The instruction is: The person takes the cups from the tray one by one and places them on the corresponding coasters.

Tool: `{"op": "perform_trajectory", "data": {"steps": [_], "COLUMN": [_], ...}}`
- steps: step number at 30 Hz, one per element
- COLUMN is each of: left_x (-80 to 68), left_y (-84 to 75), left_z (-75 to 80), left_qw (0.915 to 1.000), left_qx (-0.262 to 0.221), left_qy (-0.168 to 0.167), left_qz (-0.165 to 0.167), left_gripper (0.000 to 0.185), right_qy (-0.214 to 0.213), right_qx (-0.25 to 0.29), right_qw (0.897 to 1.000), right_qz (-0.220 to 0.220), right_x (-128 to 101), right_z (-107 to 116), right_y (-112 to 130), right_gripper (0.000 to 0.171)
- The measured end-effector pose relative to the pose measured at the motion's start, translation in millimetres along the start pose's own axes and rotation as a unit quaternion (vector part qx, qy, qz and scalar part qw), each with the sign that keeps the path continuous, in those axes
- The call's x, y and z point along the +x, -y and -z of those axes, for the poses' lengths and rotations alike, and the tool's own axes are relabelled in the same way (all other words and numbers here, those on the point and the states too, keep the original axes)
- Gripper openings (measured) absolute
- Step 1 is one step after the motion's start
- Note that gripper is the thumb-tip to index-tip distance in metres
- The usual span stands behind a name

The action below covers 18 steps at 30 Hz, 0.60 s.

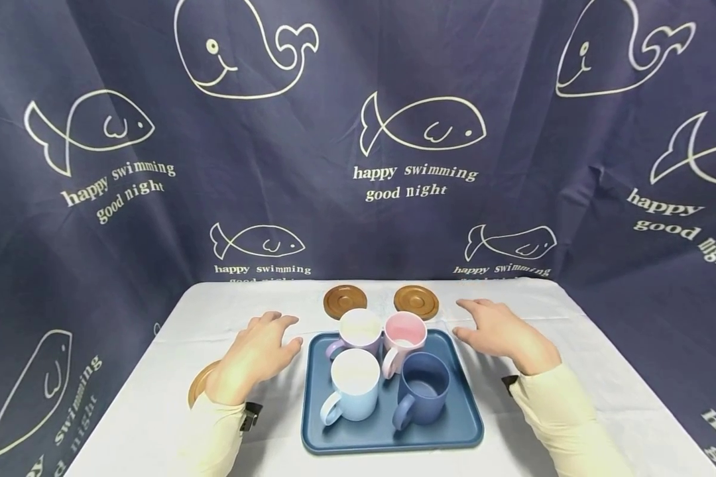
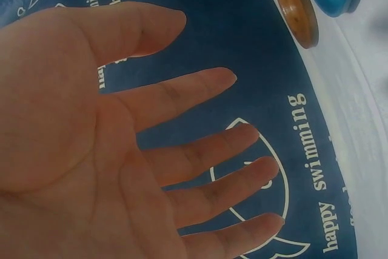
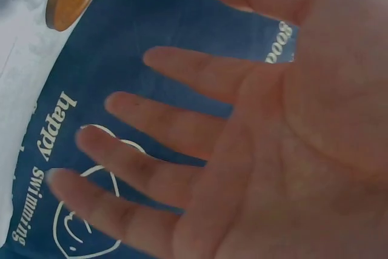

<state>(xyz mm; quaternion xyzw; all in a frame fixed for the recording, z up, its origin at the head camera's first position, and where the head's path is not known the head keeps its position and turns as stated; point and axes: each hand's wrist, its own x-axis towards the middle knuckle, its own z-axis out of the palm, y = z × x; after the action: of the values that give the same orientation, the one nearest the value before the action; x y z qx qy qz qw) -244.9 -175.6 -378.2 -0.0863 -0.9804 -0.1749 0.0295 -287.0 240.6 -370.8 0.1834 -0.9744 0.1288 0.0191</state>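
In the head view a blue tray (image 1: 388,434) holds a purple mug (image 1: 360,341), a pink mug (image 1: 404,338), a light blue mug (image 1: 357,397) and a dark blue mug (image 1: 429,397). My left hand (image 1: 256,354) is held to the left of the tray, fingers spread, touching none of the mugs. On the opposite side, my right hand (image 1: 504,334) hovers beside the tray's right edge with its fingers extended and holds nothing. Both wrist views show bare palms with fingers apart.
Two round wooden coasters (image 1: 345,302) (image 1: 416,302) lie behind the tray. Another wooden coaster (image 1: 199,384) is partly hidden under my left wrist. A white cloth (image 1: 149,384) covers the table, and a dark blue curtain (image 1: 334,146) with fish and whale drawings hangs around it.
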Motion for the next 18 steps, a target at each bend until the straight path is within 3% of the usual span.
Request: {"op": "perform_trajectory", "data": {"steps": [6, 18], "left_x": [0.2, 4.7], "left_y": [2.3, 4.1], "left_z": [-2.2, -2.2], "left_qw": [1.0000, 1.0000], "left_qx": [-0.003, -0.001], "left_qy": [0.007, 0.004], "left_qz": [0.004, 0.005], "left_gripper": [0.048, 0.050], "right_qy": [0.030, 0.017], "right_qx": [0.003, -0.007], "right_qw": [0.999, 0.999], "right_qz": [-0.023, -0.030], "right_x": [-22.2, -32.2], "right_z": [2.4, 6.1], "right_y": [5.1, 10.5], "right_gripper": [0.069, 0.066]}}
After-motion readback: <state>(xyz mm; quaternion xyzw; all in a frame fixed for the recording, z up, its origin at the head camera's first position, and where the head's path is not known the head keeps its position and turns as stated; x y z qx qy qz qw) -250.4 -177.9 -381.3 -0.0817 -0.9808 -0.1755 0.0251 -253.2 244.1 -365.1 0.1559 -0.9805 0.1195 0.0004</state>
